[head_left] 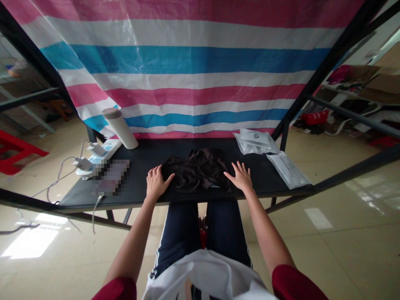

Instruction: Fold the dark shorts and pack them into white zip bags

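Note:
A crumpled piece of dark, shiny cloth (200,168) lies on the black table (146,152) in front of me; its exact kind I cannot make out. My left hand (156,182) rests at the cloth's left edge, fingers apart, thumb pointing toward the fabric. On the other side, my right hand (241,177) lies with spread fingers, its thumb close to the cloth's right edge. Neither hand grips anything. A small pale patch shows under the cloth's front edge.
At the left stand a white bottle (122,131) and a power strip (108,150) with plugged-in chargers; a blurred-out phone (114,177) lies before them, cable hanging over the edge. Packed white pouches (254,139) and another pouch (289,168) lie right. A striped sheet (193,62) hangs behind.

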`<state>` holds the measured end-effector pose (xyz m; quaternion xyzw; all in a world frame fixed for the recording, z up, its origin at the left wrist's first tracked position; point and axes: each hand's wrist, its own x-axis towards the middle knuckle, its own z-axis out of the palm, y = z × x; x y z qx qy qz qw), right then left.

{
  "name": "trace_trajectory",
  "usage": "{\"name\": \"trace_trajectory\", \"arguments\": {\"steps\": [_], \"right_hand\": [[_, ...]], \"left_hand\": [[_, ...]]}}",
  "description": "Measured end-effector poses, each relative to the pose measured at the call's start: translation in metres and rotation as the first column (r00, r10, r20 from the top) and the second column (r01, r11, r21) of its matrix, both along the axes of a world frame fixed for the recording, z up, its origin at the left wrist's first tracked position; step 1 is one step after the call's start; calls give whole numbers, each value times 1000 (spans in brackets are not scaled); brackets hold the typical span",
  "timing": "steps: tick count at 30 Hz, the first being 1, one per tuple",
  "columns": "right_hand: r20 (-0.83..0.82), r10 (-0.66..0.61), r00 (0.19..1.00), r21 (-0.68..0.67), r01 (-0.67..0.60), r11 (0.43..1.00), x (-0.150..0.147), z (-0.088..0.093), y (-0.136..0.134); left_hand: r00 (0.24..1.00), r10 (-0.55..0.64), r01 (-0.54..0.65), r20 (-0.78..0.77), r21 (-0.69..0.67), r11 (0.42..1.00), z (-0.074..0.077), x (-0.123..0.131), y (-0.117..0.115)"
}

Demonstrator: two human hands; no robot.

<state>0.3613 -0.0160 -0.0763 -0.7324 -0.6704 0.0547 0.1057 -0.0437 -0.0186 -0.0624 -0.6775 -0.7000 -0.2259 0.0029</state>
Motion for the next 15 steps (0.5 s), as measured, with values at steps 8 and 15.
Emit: {"name": "trace_trajectory", "arguments": {"steps": [8, 15], "right_hand": [[4, -5, 1000, -7, 5, 1000, 0, -2, 1], [-5, -5, 1000, 2, 5, 1000, -1, 0, 0]], "left_hand": [[991, 127, -127, 38, -21, 992, -2, -9, 7], [992, 21, -17, 123, -33, 999, -4, -18, 8]]}}
